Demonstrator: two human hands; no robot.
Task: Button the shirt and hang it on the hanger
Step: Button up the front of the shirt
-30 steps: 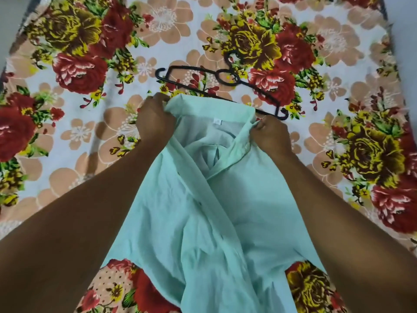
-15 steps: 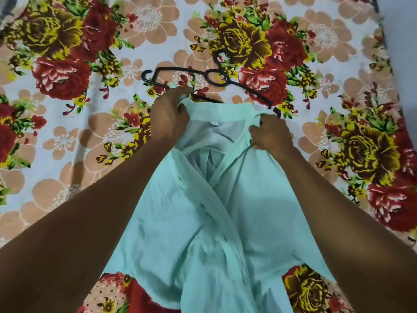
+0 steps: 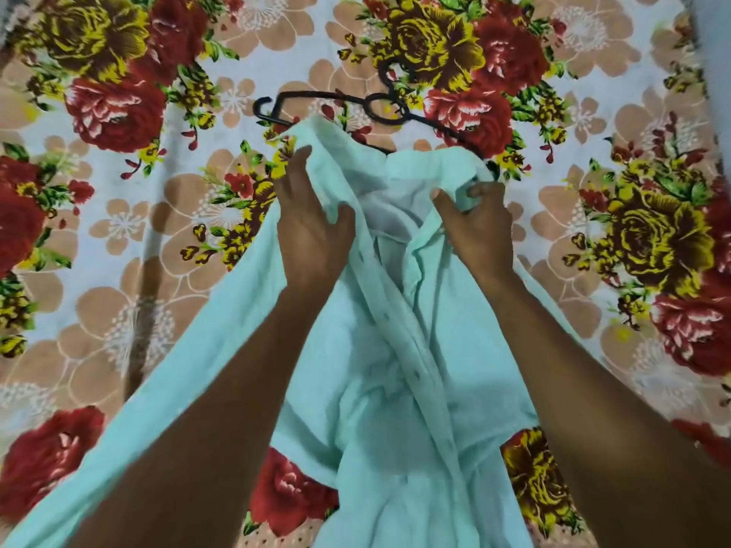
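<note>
A pale mint-green shirt [image 3: 387, 389] hangs crumpled in front of me, its front placket running down the middle, unbuttoned at the top. My left hand [image 3: 312, 231] grips the shirt's left collar side, thumb over the cloth. My right hand [image 3: 478, 227] pinches the right collar edge. A thin black hanger [image 3: 379, 108] lies flat on the bed just beyond the collar, its near bar partly hidden by the shirt.
A bedsheet [image 3: 158, 215] printed with red, yellow and tan flowers spreads under everything. Plain wall shows past the sheet's edge at the far right [image 3: 716, 73].
Both hands lifted the collar and shifted their grips; the left hand turned palm-side toward me. The shirt's left side now spreads wide toward the lower left. The view moved slightly right.
</note>
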